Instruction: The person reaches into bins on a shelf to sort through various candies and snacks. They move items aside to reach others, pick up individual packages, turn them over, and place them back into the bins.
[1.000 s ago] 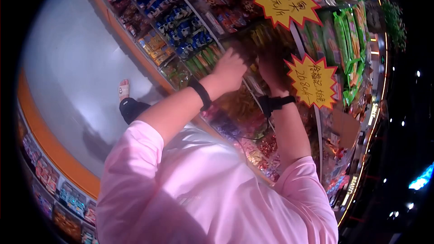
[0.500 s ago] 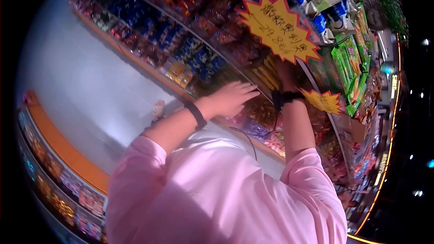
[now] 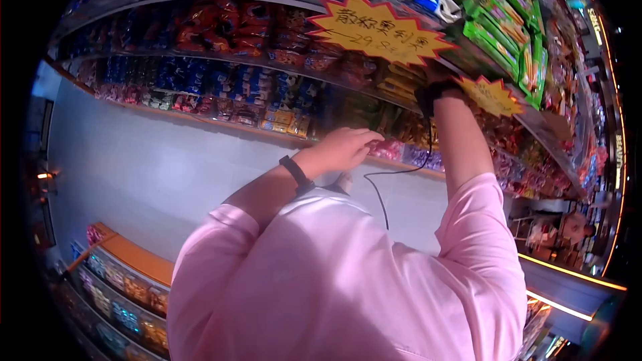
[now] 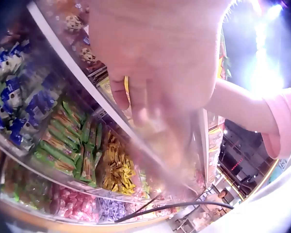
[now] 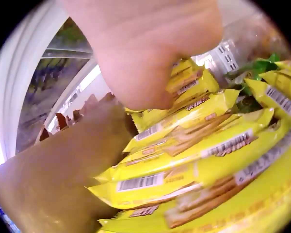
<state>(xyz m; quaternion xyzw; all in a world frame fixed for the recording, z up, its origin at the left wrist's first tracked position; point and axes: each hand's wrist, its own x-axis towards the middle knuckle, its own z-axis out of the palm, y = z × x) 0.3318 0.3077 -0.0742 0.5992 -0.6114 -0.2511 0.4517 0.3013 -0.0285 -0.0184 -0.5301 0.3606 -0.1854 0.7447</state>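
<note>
My right hand (image 5: 150,53) reaches into a compartment of yellow wrapped packets (image 5: 194,150), its heel against or just above them; its fingers are hidden. In the head view the right hand is lost in shadow behind the starburst price signs (image 3: 381,30). My left hand (image 3: 342,149) is lower and to the left, in front of the lower shelf, fingers extended and slightly bent. The left wrist view shows the left hand (image 4: 155,63) blurred, nothing visible in its fingers, near the pale shelf edge (image 4: 82,77).
Green packets (image 3: 495,40) are piled at the upper right. Lower compartments carry green sticks (image 4: 63,141), gold packets (image 4: 117,167) and pink sweets (image 4: 77,204). A brown panel (image 5: 63,170) stands beside the yellow packets. A black cable (image 3: 384,194) dangles between the arms.
The head view has turned, so the shelves run more level. My left hand has drawn back from the upper shelf toward its lower front. The right arm still reaches into the shelf.
</note>
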